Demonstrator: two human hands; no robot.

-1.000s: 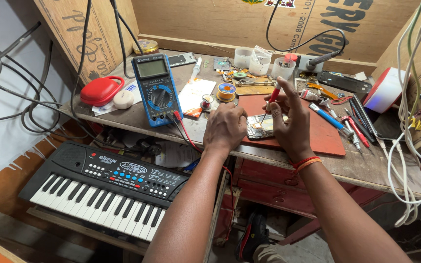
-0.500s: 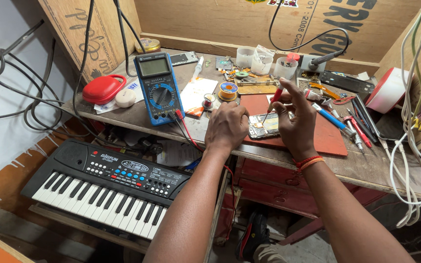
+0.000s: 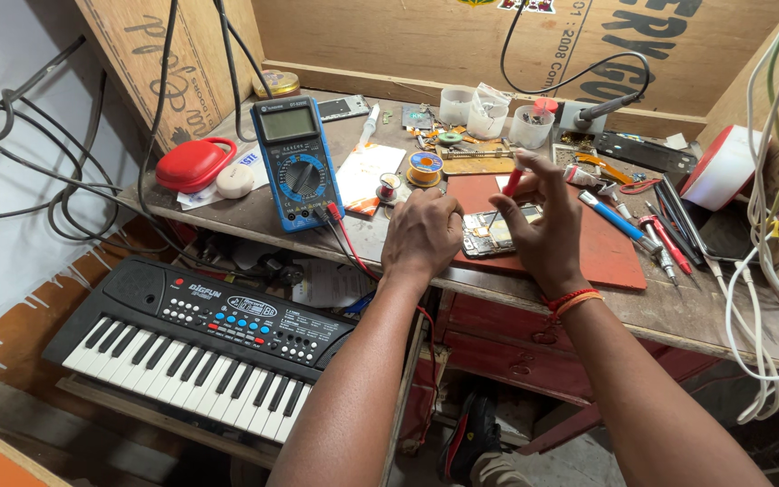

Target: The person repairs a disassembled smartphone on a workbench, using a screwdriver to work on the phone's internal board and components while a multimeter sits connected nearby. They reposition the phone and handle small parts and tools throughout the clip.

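My left hand (image 3: pixel 424 233) rests on the bench with its fingers curled against the left edge of an opened phone circuit board (image 3: pixel 489 236), holding it down. The board lies on a red work mat (image 3: pixel 588 248). My right hand (image 3: pixel 543 221) hovers just right of the board and grips a small red-handled screwdriver (image 3: pixel 513 181) between thumb and fingers, its thin shaft pointing down at the board. An orange band circles my right wrist.
A blue multimeter (image 3: pixel 295 162) with red and black leads leans at the left. A red case (image 3: pixel 193 163), solder spool (image 3: pixel 425 168), plastic cups (image 3: pixel 484 113) and hand tools (image 3: pixel 651 225) crowd the wooden bench (image 3: pixel 660 311). A black toy keyboard (image 3: pixel 209 338) sits below; loose cables hang at both sides.
Both hands stay over the board. My right hand has shifted slightly, keeping the red screwdriver upright above the board; the view has drifted a little.
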